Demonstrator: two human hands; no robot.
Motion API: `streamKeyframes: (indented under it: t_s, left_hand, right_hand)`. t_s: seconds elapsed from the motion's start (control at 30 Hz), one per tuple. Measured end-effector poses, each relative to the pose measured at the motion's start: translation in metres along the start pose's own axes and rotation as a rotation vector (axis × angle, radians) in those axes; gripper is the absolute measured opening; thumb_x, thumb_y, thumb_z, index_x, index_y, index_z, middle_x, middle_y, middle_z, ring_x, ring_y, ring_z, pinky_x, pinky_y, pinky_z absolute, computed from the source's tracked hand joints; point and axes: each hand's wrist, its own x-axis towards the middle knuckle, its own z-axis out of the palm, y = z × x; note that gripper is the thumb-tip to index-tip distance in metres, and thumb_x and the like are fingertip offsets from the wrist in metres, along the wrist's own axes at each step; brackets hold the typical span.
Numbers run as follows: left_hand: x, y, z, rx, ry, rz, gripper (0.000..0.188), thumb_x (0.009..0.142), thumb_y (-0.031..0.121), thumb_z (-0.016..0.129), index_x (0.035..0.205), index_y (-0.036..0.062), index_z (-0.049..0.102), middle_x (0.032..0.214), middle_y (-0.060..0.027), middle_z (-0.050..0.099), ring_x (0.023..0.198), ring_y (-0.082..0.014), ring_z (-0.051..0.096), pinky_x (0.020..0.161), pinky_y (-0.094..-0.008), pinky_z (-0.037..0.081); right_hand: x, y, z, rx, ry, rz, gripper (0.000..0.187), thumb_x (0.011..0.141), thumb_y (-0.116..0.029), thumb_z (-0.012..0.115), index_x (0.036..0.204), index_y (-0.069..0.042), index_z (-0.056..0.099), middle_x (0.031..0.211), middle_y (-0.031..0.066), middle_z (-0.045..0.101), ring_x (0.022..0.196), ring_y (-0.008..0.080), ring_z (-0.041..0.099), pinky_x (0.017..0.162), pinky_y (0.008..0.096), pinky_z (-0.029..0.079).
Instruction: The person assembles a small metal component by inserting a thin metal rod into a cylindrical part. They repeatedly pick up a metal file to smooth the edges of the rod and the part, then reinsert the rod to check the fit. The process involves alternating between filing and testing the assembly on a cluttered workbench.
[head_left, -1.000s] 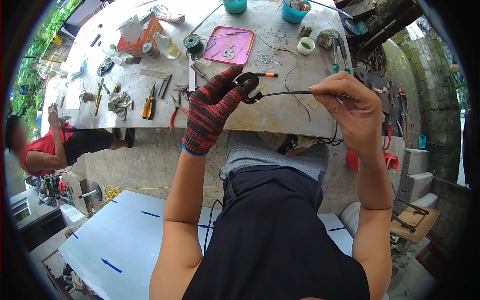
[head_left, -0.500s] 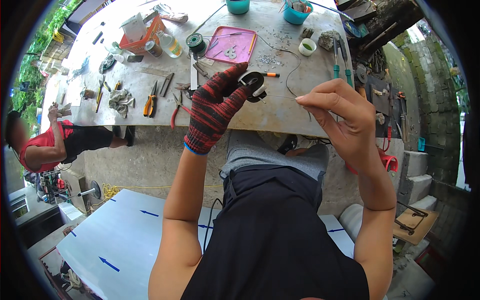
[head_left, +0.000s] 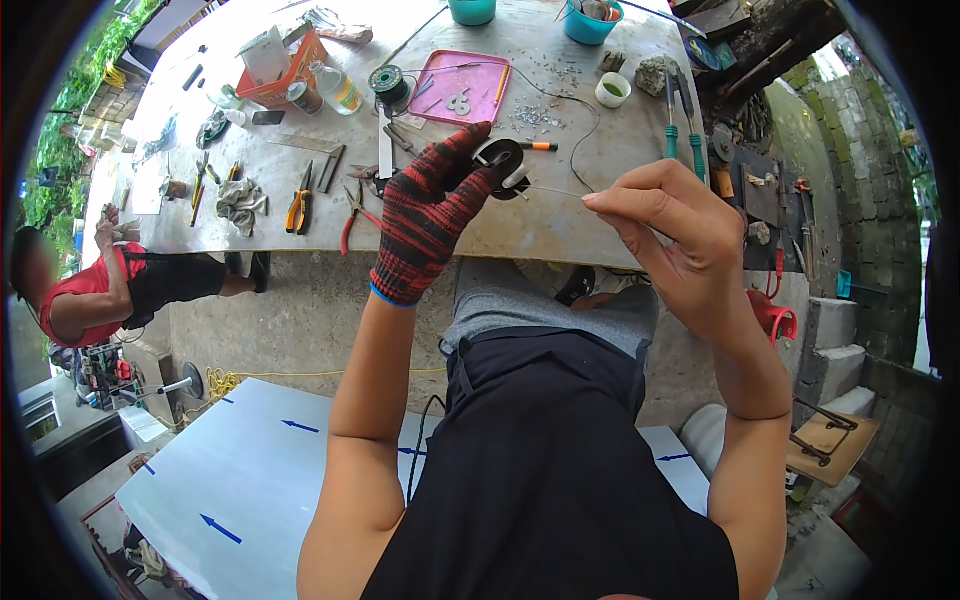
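My left hand [head_left: 432,215], in a red-and-black knit glove, is closed around a small rounded black and silver part [head_left: 503,158] with a pale piece at its lower edge. My bare right hand [head_left: 680,225] is to the right, with thumb and forefinger pinched on the end of a thin, pale wire or rod [head_left: 560,190]. That strand reaches across to the part in my left hand. Both hands are raised over the table's near edge. Fingers hide much of the part, so its exact kind is unclear.
On the metal table [head_left: 340,235] lie orange-handled pliers [head_left: 300,207], red-handled pliers [head_left: 352,222], a pink tray [head_left: 480,80], a dark wire spool [head_left: 388,84] and an orange basket [head_left: 285,85]. A white cup [head_left: 613,91] stands at right. A person in red [head_left: 85,290] is at left.
My right hand has shifted very slightly to the left, still pinching the strand. The strand now shows more plainly between my hands. My left hand keeps its hold, almost unmoved.
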Motion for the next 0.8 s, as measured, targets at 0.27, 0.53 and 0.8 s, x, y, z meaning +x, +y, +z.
streamKeyframes:
  t_s: [0.27,0.53,0.8]
  left_hand:
    - [0.004,-0.006,-0.001,-0.109,-0.016,-0.001,0.050,0.097,0.011,0.074,0.144,0.0015,0.060,0.117,-0.0077,0.074,0.107,-0.0105,0.065,0.097,-0.0281,0.050]
    - [0.014,-0.027,-0.003,-0.228,-0.004,-0.007,0.050,0.098,0.009,0.072,0.145,0.0010,0.058,0.123,-0.0086,0.073,0.114,-0.0129,0.064,0.102,-0.0300,0.049]
    - [0.019,-0.031,-0.002,-0.098,0.014,-0.040,0.051,0.097,0.009,0.074,0.146,0.0021,0.059,0.117,-0.0052,0.072,0.108,-0.0098,0.063,0.097,-0.0260,0.049]
  right_hand:
    - [0.002,0.000,-0.009,-0.001,0.023,-0.023,0.028,0.084,0.008,0.076,0.108,-0.006,0.078,0.093,0.0093,0.070,0.081,0.0207,0.068,0.067,0.0305,0.053]
    - [0.003,0.034,-0.036,0.142,0.362,0.153,0.018,0.092,0.004,0.073,0.109,0.002,0.077,0.099,0.0063,0.074,0.089,0.0090,0.066,0.080,0.0242,0.051]
    - [0.021,0.198,-0.025,-0.089,0.567,0.531,0.020,0.093,-0.017,0.078,0.109,-0.004,0.080,0.080,0.0005,0.074,0.073,0.0038,0.063,0.068,0.0218,0.050]
